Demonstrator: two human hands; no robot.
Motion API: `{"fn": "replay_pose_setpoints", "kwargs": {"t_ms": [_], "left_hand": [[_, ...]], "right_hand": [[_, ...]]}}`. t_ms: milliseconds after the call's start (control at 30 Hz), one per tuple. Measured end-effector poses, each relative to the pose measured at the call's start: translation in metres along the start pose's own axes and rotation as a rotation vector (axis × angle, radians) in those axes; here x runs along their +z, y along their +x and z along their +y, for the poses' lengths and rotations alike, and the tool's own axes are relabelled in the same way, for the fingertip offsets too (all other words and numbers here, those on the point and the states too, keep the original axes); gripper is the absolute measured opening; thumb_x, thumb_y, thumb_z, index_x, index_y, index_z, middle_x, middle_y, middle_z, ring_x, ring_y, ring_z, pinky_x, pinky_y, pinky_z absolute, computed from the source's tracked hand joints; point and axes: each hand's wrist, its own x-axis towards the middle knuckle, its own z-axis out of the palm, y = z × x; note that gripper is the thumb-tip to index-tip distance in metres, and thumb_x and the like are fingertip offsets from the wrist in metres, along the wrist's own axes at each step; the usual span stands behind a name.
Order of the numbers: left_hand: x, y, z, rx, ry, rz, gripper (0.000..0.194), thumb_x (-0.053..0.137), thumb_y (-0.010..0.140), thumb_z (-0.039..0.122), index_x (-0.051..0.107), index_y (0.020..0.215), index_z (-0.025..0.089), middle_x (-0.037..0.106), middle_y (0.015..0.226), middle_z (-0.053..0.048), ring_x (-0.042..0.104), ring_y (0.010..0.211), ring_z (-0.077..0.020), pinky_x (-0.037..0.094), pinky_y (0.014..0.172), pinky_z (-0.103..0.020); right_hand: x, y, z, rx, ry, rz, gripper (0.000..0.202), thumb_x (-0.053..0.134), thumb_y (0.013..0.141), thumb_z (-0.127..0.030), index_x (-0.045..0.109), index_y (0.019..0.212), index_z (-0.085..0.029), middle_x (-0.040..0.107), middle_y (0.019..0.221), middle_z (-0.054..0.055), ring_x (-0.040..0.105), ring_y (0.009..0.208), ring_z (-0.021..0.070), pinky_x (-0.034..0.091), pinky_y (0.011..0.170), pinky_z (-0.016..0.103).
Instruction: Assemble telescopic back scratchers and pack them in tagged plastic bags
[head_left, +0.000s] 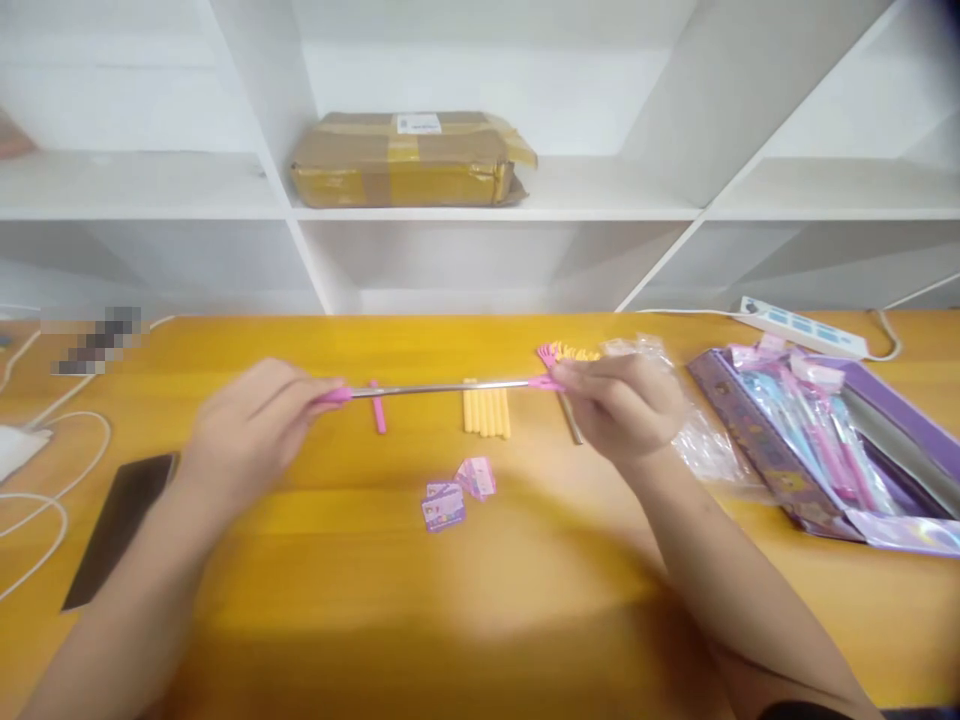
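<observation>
A thin metal rod with pink ends (pixel 442 388) is stretched level between my two hands above the table. My left hand (pixel 251 420) pinches its pink left end. The pink right end is gripped in the fingers of my right hand (pixel 626 400). Beside the right fingers shows a small pink claw-like piece (pixel 546 354), next to a row of yellow curled pieces (pixel 576 352); part of these is hidden by the hand. Below the rod lie a pink stick (pixel 379 412) and several yellow sticks (pixel 486 412). Small purple and pink cards (pixel 444 507) rest nearer to me.
At right, an open purple box (pixel 817 520) holds wrapped pink and blue items, with clear plastic wrap (pixel 705 440) beside it. A power strip (pixel 802 328) lies behind. A dark phone (pixel 120 530) and white cables (pixel 64 520) are at left. A taped carton (pixel 405 160) sits on the shelf.
</observation>
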Motion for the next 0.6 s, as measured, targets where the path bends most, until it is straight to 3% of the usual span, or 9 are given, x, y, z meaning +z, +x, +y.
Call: {"fn": "replay_pose_setpoints", "kwargs": {"t_ms": [100,167,267,433,600], "left_hand": [[-0.016,-0.015,-0.049,0.003,0.106,0.028,0.014,0.078,0.094,0.020,0.072,0.107,0.023,0.079,0.091,-0.002,0.071,0.082,-0.0172,0.054,0.074,-0.029],[-0.026,-0.025,-0.077,-0.013,0.205,0.084,0.009,0.079,0.094,0.026,0.074,0.101,0.024,0.079,0.088,0.000,0.070,0.080,-0.0173,0.050,0.068,-0.028],[-0.038,-0.038,-0.104,-0.094,0.246,0.066,0.006,0.072,0.099,0.032,0.076,0.100,0.027,0.080,0.091,0.002,0.071,0.083,-0.0173,0.048,0.069,-0.027],[-0.038,-0.050,-0.117,-0.235,0.258,0.002,0.022,0.064,0.104,0.040,0.079,0.100,0.024,0.082,0.097,-0.003,0.073,0.092,-0.0210,0.048,0.072,-0.030],[-0.027,-0.042,-0.113,-0.099,0.204,0.060,0.014,0.069,0.103,0.039,0.077,0.099,0.028,0.081,0.089,0.006,0.070,0.083,-0.0130,0.049,0.070,-0.024]], "right_hand": [[-0.015,-0.010,0.047,0.001,-0.107,0.082,0.021,0.080,0.086,-0.003,0.076,0.096,-0.021,0.077,0.085,0.001,0.073,0.072,0.0113,0.058,0.064,0.022],[-0.025,-0.021,0.081,0.053,-0.214,0.153,0.011,0.080,0.088,-0.013,0.074,0.085,-0.021,0.075,0.076,0.001,0.069,0.063,0.0114,0.053,0.057,0.023],[-0.037,-0.040,0.125,0.148,-0.372,0.215,0.022,0.075,0.088,-0.026,0.066,0.070,-0.020,0.068,0.066,0.002,0.059,0.054,0.0120,0.046,0.051,0.026],[-0.051,-0.066,0.165,0.301,-0.455,0.248,0.028,0.067,0.087,-0.034,0.060,0.063,-0.021,0.060,0.061,0.003,0.054,0.054,0.0137,0.042,0.053,0.028],[-0.054,-0.078,0.186,0.578,-0.504,0.137,0.028,0.074,0.069,-0.017,0.052,0.053,-0.024,0.059,0.059,0.003,0.052,0.052,0.0165,0.038,0.050,0.031]]}}
